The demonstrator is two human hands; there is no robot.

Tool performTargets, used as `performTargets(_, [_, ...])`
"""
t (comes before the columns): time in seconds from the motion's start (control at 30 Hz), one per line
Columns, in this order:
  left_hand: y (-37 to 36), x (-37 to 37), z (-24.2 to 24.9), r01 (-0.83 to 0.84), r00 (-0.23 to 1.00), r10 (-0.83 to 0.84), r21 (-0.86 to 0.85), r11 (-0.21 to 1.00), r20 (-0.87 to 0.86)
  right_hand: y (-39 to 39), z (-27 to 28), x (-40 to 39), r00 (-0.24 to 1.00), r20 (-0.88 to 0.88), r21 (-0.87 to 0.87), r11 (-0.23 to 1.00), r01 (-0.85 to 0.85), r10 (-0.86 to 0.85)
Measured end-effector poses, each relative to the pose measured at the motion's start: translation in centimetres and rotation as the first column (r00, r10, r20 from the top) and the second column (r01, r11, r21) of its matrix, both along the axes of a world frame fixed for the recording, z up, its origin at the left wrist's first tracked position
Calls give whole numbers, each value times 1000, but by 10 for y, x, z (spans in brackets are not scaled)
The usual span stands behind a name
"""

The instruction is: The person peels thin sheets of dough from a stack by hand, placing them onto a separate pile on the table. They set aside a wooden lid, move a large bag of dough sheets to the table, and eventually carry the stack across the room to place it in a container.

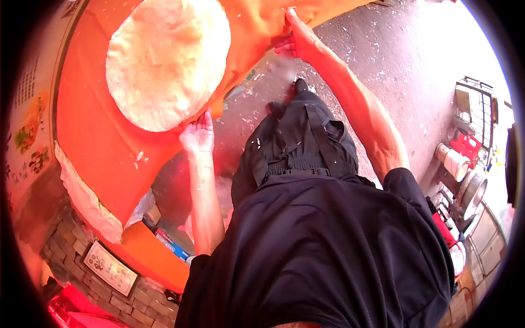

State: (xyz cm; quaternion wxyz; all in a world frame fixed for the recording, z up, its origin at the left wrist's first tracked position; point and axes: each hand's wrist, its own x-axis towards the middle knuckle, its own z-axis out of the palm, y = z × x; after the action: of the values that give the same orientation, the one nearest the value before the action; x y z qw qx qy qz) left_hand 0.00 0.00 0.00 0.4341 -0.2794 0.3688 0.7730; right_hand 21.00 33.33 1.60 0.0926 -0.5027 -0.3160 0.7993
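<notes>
"Black shirt [317,240] nearest?"
"Yes, across the head view's bottom. Ahead, round dough [169,63] lies on orange cloth [109,158], by its near edge."
"And the hands?"
"Left hand [198,135], palm up, meets that edge beside the dough. Right hand [302,42] sits further along, thumb over the cloth. Whether either grips it, I cannot tell."

And here's the dough [167,63], one big pale round, spread flat and whole on the orange cloth [82,109], rim slightly wavy, top faintly lumpy under bright light, reaching right up to the view's top edge! The cloth spreads wide around it, creased beside the round, white flecks dotting it.
</notes>
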Motion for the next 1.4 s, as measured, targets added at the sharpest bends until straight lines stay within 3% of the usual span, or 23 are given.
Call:
performTargets(0.2, [9, 4, 9, 14, 997, -21, -79, 997, -80, -6, 5, -7, 996, 31, 12, 996, 85, -86])
performTargets(0.3, [12, 8, 15, 11, 999, -17, -123, 992, -51, -6, -1, -3, 998, -63, -5, 1000, -12, 12])
performTargets(0.53, [14, -8, -9, 126, 988, -134, 98, 987, 82, -5, 9, -9, 999, 42, -77, 997, -7, 10])
performTargets(0.63, [14, -11, -17, 105, 963, -148, 192, 976, 225, -9, 20, -11, 995, 101, -17, 1000, 8, -7])
performTargets(0.7, [-5, -21, -45, 218, 962, -251, 247, 944, 110, -12, 15, -11, 995, 102, 9, 1000, 9, -10])
performTargets(0.77, [-12, -22, -43, 199, 970, -196, -4, 980, 142, -10, 33, -12, 992, 126, 4, 1000, 25, -26])
performTargets(0.83, [-18, -23, -45, 203, 971, -181, -138, 969, 158, -12, 42, -16, 987, 144, 45, 997, 67, -72])
performTargets(0.97, [-21, -26, -50, 236, 964, -208, -176, 956, 164, -10, 39, -23, 967, 230, 61, 993, 98, -110])
performTargets(1.07, [-19, -32, -52, 245, 963, -218, -181, 953, 157, -11, 42, -31, 966, 208, 192, 975, 113, -153])
performTargets(1.17, [-21, -32, -54, 261, 963, -240, -189, 947, 125, -9, 49, -26, 962, 263, 78, 996, 54, -72])
performTargets(1.3, [-20, -16, -46, 260, 965, -260, -191, 947, 25, -8, 39, -19, 982, 145, -20, 992, 124, -120])
performTargets(1.4, [-5, 3, -20, 319, 945, -324, -299, 899, 36, -12, 22, -1, 998, 55, -44, 999, 22, -20])
